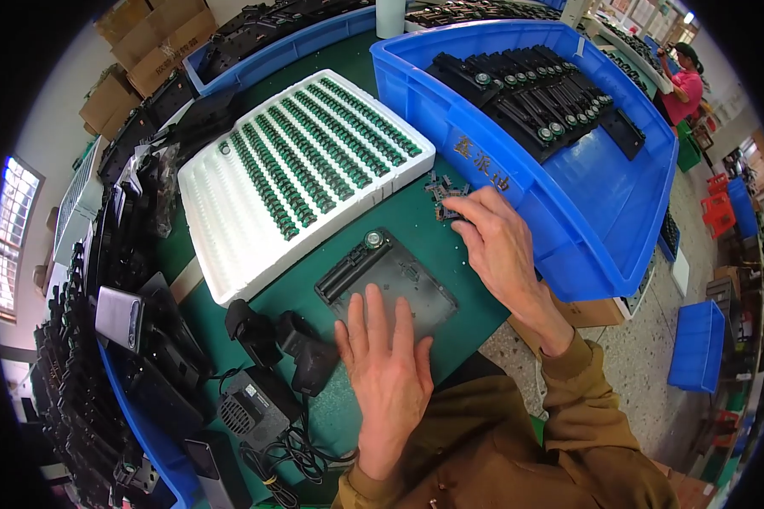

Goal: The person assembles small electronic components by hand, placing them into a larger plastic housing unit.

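My left hand (386,369) lies flat with its fingers spread over the near part of a black plastic housing (429,293). A round silver part (373,240) sits at the far edge of that housing, beside a long dark cylinder recess. At a small heap of dark grey parts (441,188) on the green table, my right hand (497,242) has its thumb and forefinger brought together. What is between those fingertips, if anything, is too small to tell. Just beyond the housing stands a white foam tray (216,195) with rows of small green and dark round parts.
On the right stands a blue bin (569,216) holding several black housings with round silver parts. To my left are a black boxy device (259,407) with cables, dark curved pieces (306,352) and more stacked housings (68,382). A person in pink (686,93) works far off.
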